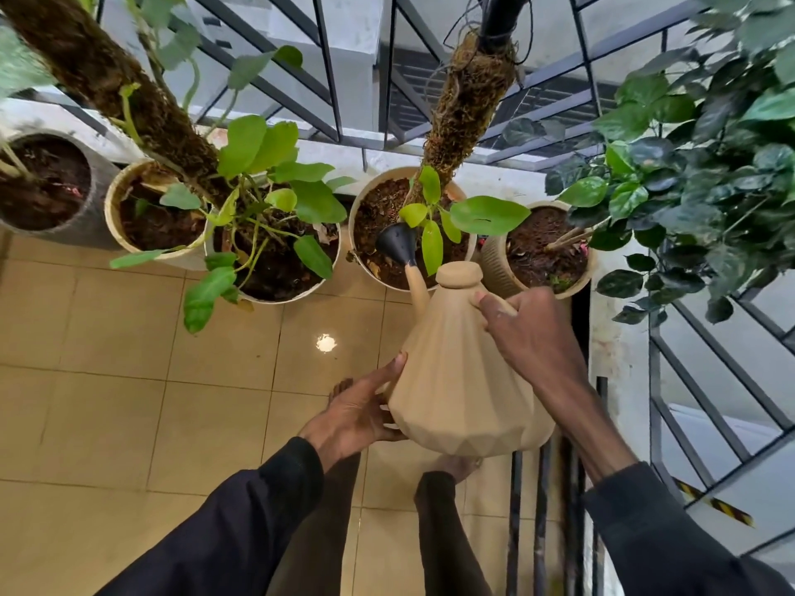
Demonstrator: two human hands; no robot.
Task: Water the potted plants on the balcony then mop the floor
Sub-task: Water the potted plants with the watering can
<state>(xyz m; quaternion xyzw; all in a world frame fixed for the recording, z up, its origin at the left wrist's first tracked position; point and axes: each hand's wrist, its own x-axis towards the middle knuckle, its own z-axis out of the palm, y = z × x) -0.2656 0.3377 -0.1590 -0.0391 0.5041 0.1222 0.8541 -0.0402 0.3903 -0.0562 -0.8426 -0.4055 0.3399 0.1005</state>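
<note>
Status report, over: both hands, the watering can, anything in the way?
Right hand grips watering can by handle; left hand steadies its base. Black rose over second pot from right. Leaves crowd the spout.

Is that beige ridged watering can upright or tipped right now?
Tipped forward: the beige ridged watering can leans toward the cream pot, its black spout head over the soil.

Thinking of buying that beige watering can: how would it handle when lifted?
Likely heavy when filled: the watering can takes both hands, with the right hand gripping and the left hand steadying its side. Its faceted matte body looks rigid and probably not slippery. The wide base should resist tipping.
</note>
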